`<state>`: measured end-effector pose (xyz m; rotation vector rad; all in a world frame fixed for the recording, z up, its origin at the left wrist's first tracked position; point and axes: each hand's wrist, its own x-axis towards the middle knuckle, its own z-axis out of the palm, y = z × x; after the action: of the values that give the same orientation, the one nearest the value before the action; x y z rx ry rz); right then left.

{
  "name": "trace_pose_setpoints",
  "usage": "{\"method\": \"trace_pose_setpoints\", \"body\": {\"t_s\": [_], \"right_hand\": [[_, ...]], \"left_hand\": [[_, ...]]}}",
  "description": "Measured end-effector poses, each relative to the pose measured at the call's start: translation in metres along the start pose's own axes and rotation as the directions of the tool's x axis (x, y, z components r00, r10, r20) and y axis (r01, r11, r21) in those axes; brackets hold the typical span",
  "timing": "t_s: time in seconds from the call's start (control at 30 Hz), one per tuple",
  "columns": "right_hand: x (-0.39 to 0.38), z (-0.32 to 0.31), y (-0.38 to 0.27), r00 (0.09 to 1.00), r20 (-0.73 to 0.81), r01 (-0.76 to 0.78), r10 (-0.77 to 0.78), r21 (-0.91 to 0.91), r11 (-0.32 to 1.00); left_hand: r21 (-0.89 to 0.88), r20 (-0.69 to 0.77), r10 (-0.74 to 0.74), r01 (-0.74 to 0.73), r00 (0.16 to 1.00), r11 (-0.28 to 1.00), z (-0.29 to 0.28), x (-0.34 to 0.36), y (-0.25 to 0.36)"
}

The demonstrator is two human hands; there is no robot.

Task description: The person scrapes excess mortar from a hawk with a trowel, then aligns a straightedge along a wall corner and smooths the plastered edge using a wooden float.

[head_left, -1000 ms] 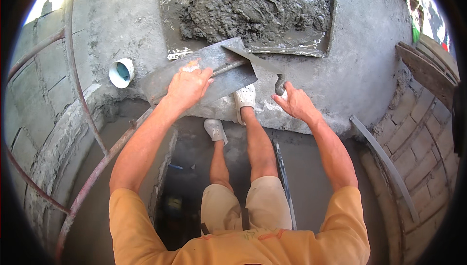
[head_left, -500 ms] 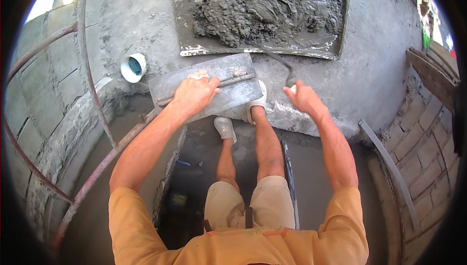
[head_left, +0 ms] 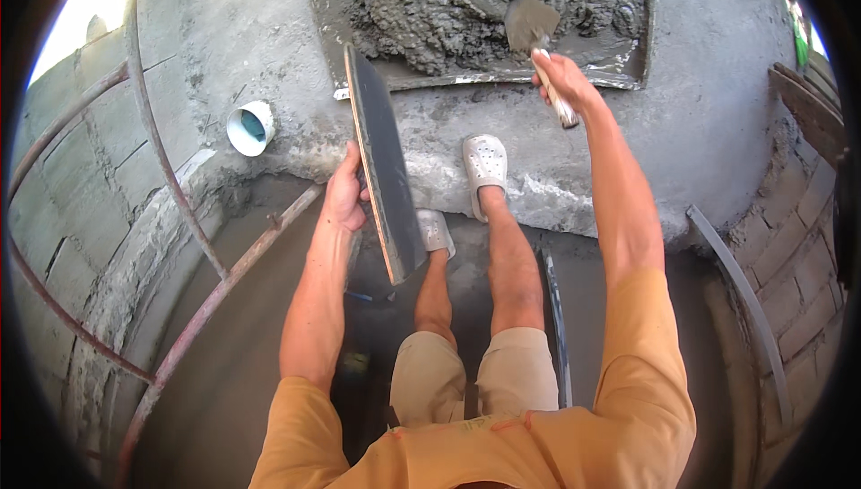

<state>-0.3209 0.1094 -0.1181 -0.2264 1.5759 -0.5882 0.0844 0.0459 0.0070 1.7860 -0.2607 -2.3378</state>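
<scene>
My left hand (head_left: 345,191) is closed round the back of a large rectangular plastering float (head_left: 384,166), tilted almost on edge so its dark flat face turns right. The float's handle is hidden behind it. In my right hand (head_left: 567,83) is the pale wooden handle of a pointing trowel (head_left: 532,24). Its grey blade lies over wet grey mortar (head_left: 439,13), heaped in a shallow rectangular tray (head_left: 395,81) ahead of me. I cannot tell whether the blade touches the mortar.
A white cup-like container (head_left: 250,128) lies tipped on the concrete at left. Rusty bent metal bars (head_left: 235,275) curve along the left side. A grey strip (head_left: 740,309) leans at right by a block wall (head_left: 789,274). My feet, in pale clogs (head_left: 485,164), stand by the concrete ledge.
The float has swung from lying nearly flat to standing on edge. My right hand has moved up with the trowel, its blade now over the mortar instead of the tray's near edge.
</scene>
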Motion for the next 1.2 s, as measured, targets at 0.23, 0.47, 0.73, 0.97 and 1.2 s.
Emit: {"method": "trace_pose_setpoints", "body": {"t_s": [0.23,0.47,0.73,0.97,1.2], "right_hand": [[-0.086,0.021,-0.029,0.827,-0.244,0.349,-0.506,-0.482,0.804],[-0.413,0.112,-0.037,0.812,-0.187,0.523,-0.552,-0.184,0.832],[-0.588,0.238,0.006,0.660,-0.241,0.639,-0.712,-0.318,0.700],[-0.730,0.265,0.119,0.634,-0.402,0.503,-0.661,-0.436,0.746],[-0.805,0.314,0.223,0.743,-0.455,0.410,-0.491,-0.271,0.871]], "left_hand": [[-0.239,0.178,0.001,0.043,0.984,0.970,0.022,-0.045,-0.007],[-0.338,0.288,-0.008,0.110,0.958,0.935,0.053,-0.120,-0.045],[-0.316,0.340,0.129,-0.016,0.932,0.948,0.066,-0.231,-0.086],[-0.289,0.215,0.182,-0.116,0.959,0.950,0.081,-0.282,-0.193],[-0.234,0.239,0.028,0.030,0.971,0.972,0.047,-0.321,-0.322]]}}
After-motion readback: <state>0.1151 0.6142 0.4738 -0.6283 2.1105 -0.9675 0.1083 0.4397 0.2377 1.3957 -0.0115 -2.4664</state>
